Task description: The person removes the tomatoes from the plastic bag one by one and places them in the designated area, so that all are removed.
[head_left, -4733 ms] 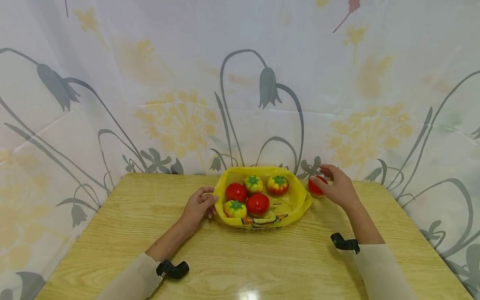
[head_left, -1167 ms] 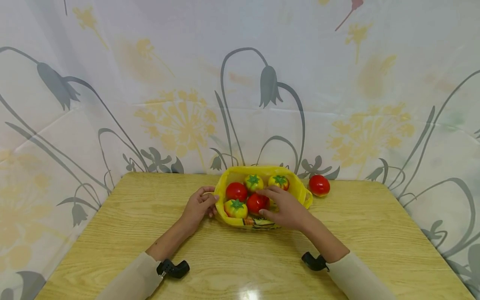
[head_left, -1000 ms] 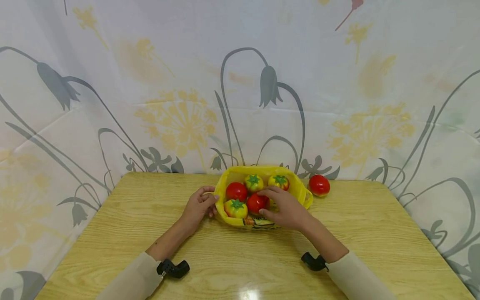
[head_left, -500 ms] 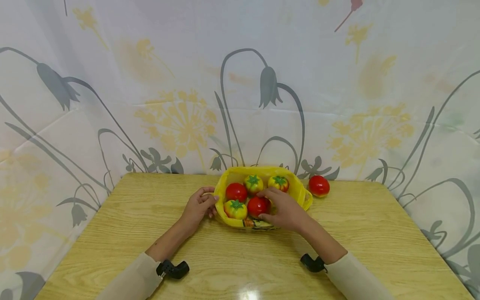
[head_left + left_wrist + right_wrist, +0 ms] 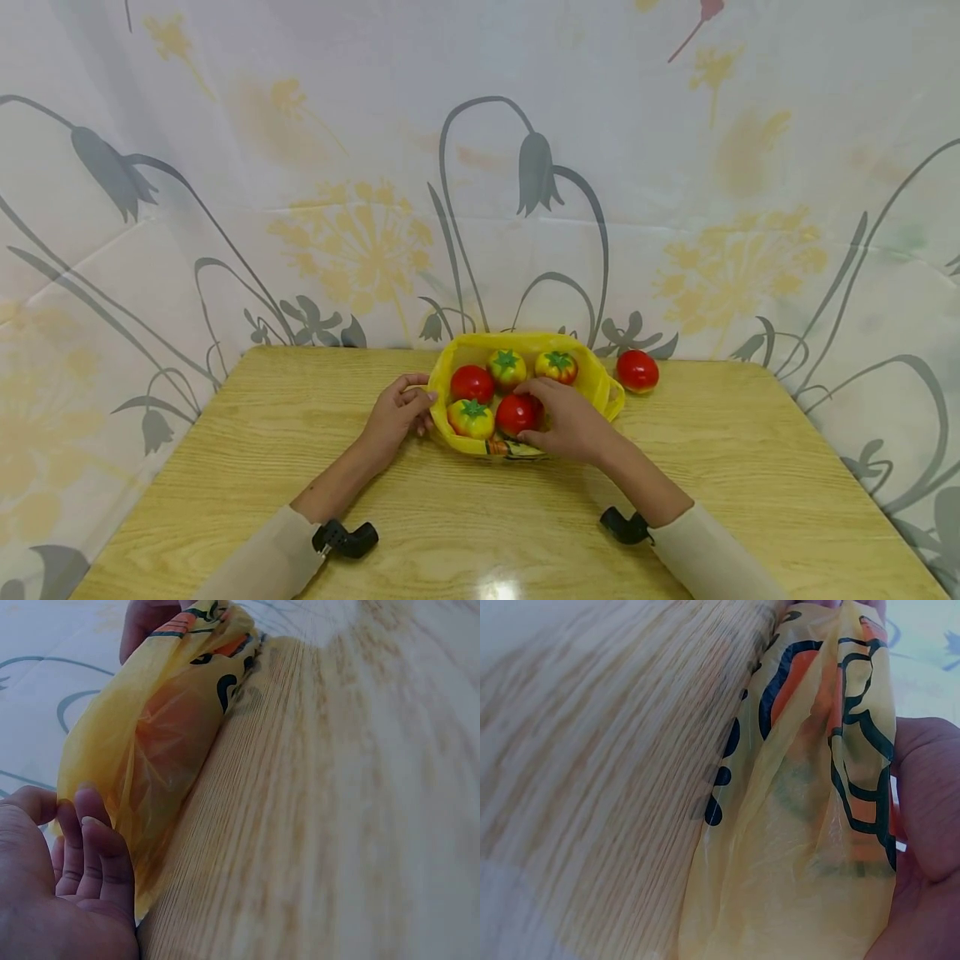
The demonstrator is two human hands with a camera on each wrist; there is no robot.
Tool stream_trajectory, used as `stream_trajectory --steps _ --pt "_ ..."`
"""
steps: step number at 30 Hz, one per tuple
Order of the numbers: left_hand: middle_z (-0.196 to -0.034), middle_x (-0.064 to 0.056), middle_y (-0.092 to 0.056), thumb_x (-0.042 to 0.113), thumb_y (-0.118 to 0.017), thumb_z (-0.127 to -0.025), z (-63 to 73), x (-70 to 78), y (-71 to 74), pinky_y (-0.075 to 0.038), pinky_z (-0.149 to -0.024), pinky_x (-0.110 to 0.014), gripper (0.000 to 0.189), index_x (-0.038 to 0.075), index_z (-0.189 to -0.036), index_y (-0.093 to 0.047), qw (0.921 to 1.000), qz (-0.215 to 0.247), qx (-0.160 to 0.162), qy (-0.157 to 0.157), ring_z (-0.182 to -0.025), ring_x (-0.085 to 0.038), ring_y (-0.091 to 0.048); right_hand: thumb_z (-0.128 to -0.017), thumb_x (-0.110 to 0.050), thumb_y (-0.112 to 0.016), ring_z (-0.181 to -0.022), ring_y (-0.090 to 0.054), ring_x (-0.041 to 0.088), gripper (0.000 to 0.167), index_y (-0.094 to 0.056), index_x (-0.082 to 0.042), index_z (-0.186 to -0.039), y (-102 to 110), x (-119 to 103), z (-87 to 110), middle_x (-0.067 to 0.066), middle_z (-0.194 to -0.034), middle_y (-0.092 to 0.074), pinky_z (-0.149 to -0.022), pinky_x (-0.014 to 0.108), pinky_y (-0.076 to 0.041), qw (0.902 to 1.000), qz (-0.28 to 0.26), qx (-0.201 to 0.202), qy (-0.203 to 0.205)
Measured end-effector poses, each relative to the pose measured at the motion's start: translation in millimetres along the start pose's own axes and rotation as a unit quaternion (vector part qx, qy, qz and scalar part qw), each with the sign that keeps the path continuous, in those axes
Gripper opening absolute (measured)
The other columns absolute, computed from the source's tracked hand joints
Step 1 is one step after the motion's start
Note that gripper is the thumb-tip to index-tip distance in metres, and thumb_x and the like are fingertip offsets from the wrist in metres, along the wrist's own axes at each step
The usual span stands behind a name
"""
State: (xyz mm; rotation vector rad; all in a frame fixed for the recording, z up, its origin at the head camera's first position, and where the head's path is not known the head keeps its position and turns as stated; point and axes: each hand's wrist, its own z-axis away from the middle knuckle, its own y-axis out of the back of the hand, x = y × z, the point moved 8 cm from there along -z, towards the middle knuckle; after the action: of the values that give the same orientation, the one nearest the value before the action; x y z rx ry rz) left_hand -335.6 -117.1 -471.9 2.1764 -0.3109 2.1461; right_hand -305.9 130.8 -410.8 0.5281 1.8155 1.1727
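A yellow plastic bag [image 5: 600, 383] with dark and orange print lies with its mouth spread wide. My left hand [image 5: 393, 417] pinches its left rim between thumb and fingers, as the left wrist view [image 5: 75, 862] also shows. Reaching over the right front rim, my right hand [image 5: 573, 421] has thumb and fingers round a red tomato [image 5: 517, 415] inside the bag. Around that one sit another red tomato [image 5: 472, 384] and three yellow-red ones with green star tops: front left [image 5: 471, 419], back middle [image 5: 507, 368] and back right [image 5: 557, 367]. In the right wrist view the bag wall hides the held tomato.
A single red tomato [image 5: 637, 371] rests outside the bag, on the back right of the wooden table [image 5: 450, 517]. Behind the table's back edge hangs a flower-printed cloth [image 5: 360, 125]. A black camera sits on each wrist.
Earlier my right hand was at the red tomato outside the bag; it left that there and moved left into the bag. The gripped tomato has since shifted slightly right. My left hand stayed put.
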Motion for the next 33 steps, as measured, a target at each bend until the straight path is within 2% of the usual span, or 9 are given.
stream_trajectory --steps 15,20,33 --pt "-0.077 0.000 -0.066 0.011 -0.064 -0.106 -0.1 0.6 1.0 -0.051 -0.060 -0.023 0.040 -0.006 -0.139 -0.048 1.0000 -0.004 -0.002 -0.005 -0.064 -0.014 -0.060 -0.089 -0.018 -0.088 -0.126 -0.062 0.031 0.057 -0.063 -0.005 -0.138 10.4 0.8 0.9 0.011 -0.139 -0.065 -0.106 0.049 -0.054 0.9998 -0.006 0.016 0.008" --pt "-0.078 0.000 -0.067 0.010 -0.064 -0.106 -1.4 -3.2 2.0 -0.050 -0.060 -0.024 0.038 -0.006 -0.137 -0.050 1.0000 -0.004 0.001 -0.001 -0.064 -0.014 -0.060 -0.088 -0.018 -0.088 -0.124 -0.063 0.031 0.057 -0.063 -0.006 -0.138 16.6 0.4 1.9 0.011 -0.138 -0.066 -0.104 0.048 -0.055 0.9997 -0.006 0.023 0.002" --pt "-0.077 0.001 -0.065 0.010 -0.064 -0.106 -1.0 -1.4 1.2 -0.050 -0.060 -0.023 0.039 -0.007 -0.137 -0.049 1.0000 0.000 0.000 -0.005 -0.064 -0.013 -0.059 -0.087 -0.016 -0.089 -0.118 -0.064 0.032 0.057 -0.063 -0.006 -0.137 36.6 3.9 4.4 0.012 -0.135 -0.066 -0.097 0.048 -0.059 0.9987 -0.005 0.051 0.002"
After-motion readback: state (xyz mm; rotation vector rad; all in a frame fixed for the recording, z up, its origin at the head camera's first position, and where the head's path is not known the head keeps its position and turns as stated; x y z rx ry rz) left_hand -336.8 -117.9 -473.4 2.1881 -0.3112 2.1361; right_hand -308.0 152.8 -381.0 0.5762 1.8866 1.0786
